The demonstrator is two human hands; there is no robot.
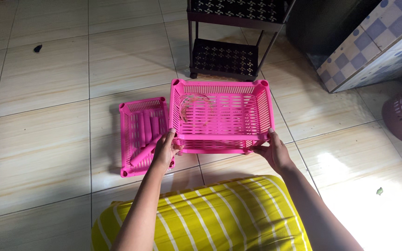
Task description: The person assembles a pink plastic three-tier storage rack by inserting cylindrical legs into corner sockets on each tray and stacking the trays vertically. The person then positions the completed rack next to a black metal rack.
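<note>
From the head view, I hold a pink slotted plastic basket (222, 116) on the tiled floor (43, 139), my left hand (165, 151) closed on its near left corner, my right hand (275, 152) on the near right. Another pink tray (136, 137) with pink tubes lies just beside it.
</note>
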